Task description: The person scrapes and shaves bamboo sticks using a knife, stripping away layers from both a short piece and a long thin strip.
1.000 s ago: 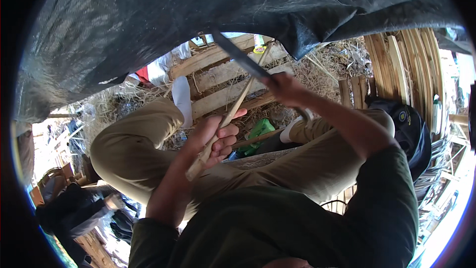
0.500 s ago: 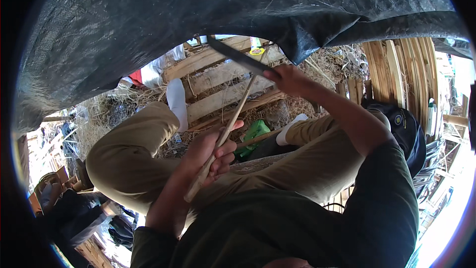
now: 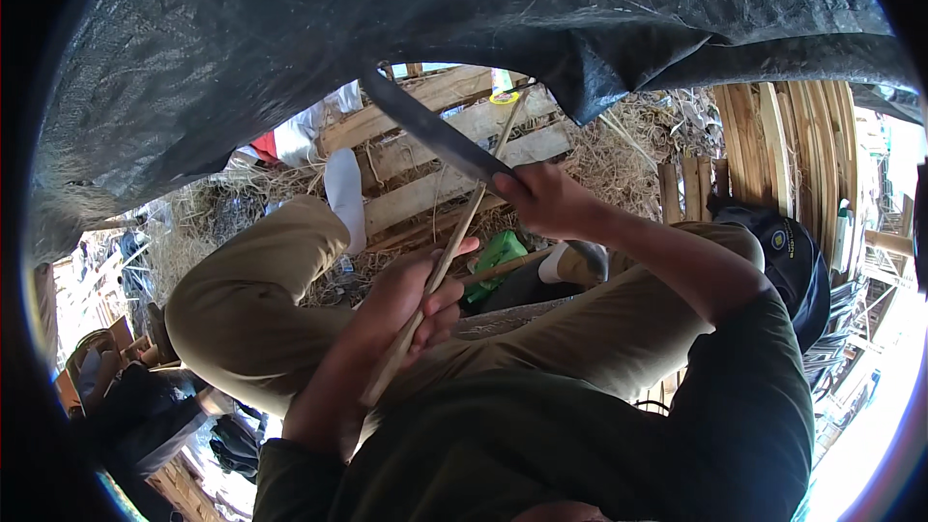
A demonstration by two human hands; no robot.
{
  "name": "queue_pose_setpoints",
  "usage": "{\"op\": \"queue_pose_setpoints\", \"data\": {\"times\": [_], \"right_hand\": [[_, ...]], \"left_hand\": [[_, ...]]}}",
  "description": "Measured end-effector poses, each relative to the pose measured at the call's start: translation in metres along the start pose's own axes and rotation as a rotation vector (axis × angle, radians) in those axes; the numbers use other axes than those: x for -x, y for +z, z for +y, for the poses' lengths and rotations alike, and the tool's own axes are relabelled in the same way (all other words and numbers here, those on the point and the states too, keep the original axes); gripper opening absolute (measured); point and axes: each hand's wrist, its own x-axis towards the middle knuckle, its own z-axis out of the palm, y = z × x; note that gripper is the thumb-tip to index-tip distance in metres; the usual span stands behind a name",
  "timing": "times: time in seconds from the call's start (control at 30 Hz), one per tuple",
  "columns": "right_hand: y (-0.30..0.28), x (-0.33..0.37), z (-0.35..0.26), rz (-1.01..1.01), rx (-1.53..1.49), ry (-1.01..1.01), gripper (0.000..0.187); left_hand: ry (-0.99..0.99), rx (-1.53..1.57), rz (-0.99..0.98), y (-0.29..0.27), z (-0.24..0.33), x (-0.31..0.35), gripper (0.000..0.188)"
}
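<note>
My right hand (image 3: 553, 201) is closed around the handle end of a long machete (image 3: 430, 133), whose dark blade points toward the far left. In my closed left hand (image 3: 414, 307) is a thin, pale wooden stick (image 3: 470, 208), slanting from near my left forearm up to the far right. The blade crosses the stick partway along, close to my right hand; whether it cuts into the wood I cannot tell. The machete's handle is mostly hidden by my fingers. Both hands are over my bent, tan-trousered legs (image 3: 261, 300).
A black tarp (image 3: 319, 29) hangs low across the far side. Beneath it a wooden pallet (image 3: 401, 159) lies on straw. Green plastic (image 3: 498, 256) sits between my feet. Stacked planks (image 3: 797, 150) and a dark bag (image 3: 785, 251) are at the right.
The machete and my right hand have come nearer to me along the stick, from its far end to partway down. My left hand keeps its grip with little movement.
</note>
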Motion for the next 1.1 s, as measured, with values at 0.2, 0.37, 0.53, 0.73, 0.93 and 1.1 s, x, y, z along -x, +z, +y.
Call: {"op": "queue_pose_setpoints", "data": {"times": [0.2,0.37,0.53,0.73,0.93,1.1], "right_hand": [[-0.031,-0.021,0.023,-0.155,-0.279,0.403,0.055],[-0.008,0.002,-0.013,0.11,-0.345,-0.032,0.053],[-0.001,-0.012,0.018,-0.071,-0.123,0.215,0.046],[-0.013,-0.003,0.004,-0.013,-0.228,-0.045,0.05],[0.004,0.01,-0.005,0.171,-0.105,-0.113,0.049],[-0.041,0.001,-0.01,-0.199,-0.361,0.407,0.054]], "left_hand": [[-0.005,0.055,0.027,0.002,0.002,-0.001,0.044],[0.015,0.067,-0.026,-0.001,0.002,-0.004,0.046],[0.028,0.07,-0.034,-0.004,0.005,-0.013,0.046],[0.038,0.052,-0.01,0.0,-0.002,-0.005,0.044],[0.041,-0.02,0.017,0.009,-0.005,-0.009,0.036],[0.063,0.047,-0.02,-0.003,-0.005,-0.008,0.036]]}}
